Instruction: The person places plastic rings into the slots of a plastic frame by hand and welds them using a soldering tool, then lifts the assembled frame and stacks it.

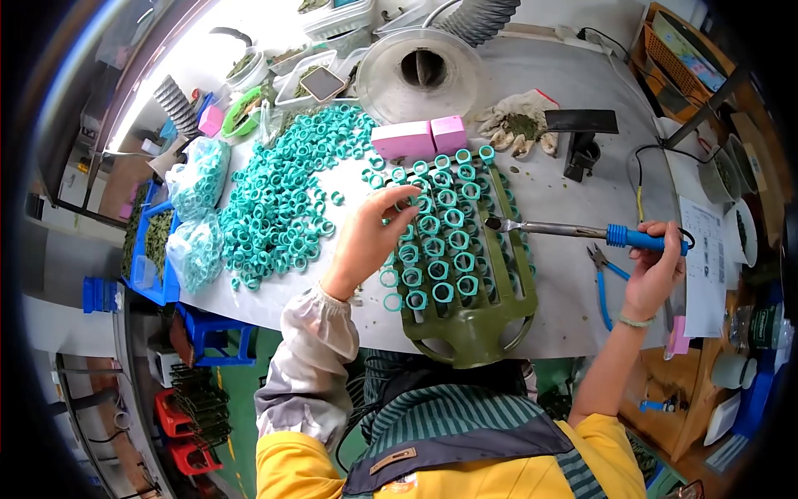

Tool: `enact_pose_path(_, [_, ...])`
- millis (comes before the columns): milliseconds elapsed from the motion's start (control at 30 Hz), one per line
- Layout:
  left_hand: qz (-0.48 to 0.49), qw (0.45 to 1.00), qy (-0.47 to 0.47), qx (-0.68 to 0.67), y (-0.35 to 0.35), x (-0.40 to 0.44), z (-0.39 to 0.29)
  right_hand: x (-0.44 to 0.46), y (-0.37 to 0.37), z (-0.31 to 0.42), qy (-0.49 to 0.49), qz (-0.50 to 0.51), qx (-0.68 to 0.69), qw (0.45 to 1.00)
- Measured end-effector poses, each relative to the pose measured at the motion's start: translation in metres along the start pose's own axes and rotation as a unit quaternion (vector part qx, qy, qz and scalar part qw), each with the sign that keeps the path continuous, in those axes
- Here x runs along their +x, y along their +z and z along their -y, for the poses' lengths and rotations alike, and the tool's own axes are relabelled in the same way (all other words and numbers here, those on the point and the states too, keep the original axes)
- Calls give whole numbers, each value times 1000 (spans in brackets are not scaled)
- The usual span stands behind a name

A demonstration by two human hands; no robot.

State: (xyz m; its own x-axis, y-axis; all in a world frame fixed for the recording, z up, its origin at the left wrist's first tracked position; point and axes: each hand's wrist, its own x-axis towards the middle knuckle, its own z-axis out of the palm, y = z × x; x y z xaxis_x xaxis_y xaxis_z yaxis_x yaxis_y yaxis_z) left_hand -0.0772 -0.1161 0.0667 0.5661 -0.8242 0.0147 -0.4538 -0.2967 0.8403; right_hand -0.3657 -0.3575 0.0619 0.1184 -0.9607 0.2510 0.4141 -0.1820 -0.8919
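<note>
My left hand (367,235) is over the left side of an olive-green slotted rack (470,330), thumb and forefinger curled toward each other in a pinch. Whether a ring is between those fingertips I cannot make out. Rows of teal rings (438,269) sit on the rack. In my right hand (652,274) is a soldering iron (573,230) with a blue handle, my fingers closed around its rear end. Its metal shaft points left, and the dark tip is over the rack's right-hand slots. To the left lies a big heap of loose teal rings (278,200).
Two pink blocks (405,142) stand behind the rack, below a clear funnel-shaped hood (378,79). A soiled glove (522,125) and a black stand (582,137) are at back right. Blue-handled pliers (603,287) lie at right. Bagged rings (198,187) sit at left.
</note>
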Motion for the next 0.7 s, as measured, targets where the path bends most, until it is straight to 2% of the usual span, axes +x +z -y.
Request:
enact_pose_path(33, [-2,1000,-13,-10,0,1,0,0,-1,-1,-2,-2,-2,1000])
enact_pose_path(133, [4,997,47,-59,7,-1,-4,1,-4,-2,-10,2,-2,1000])
enact_pose_path(167, [28,997,53,-54,11,0,-7,1,-5,-2,-11,5,-1,1000])
enact_pose_path(267, [16,995,87,-52,37,2,-20,2,-5,-9,-19,7,0,1000])
enact_pose_path(333, [21,989,141,50,48,10,-23,1,-5,-14,-15,15,3,1000])
enact_pose_path(400, [-21,961,230,150,62,19,-14,-1,-4,-17,-8,17,6,1000])
enact_pose_path(700, [2,957,248,153,76,34,-9,-4,3,-27,9,16,31,999])
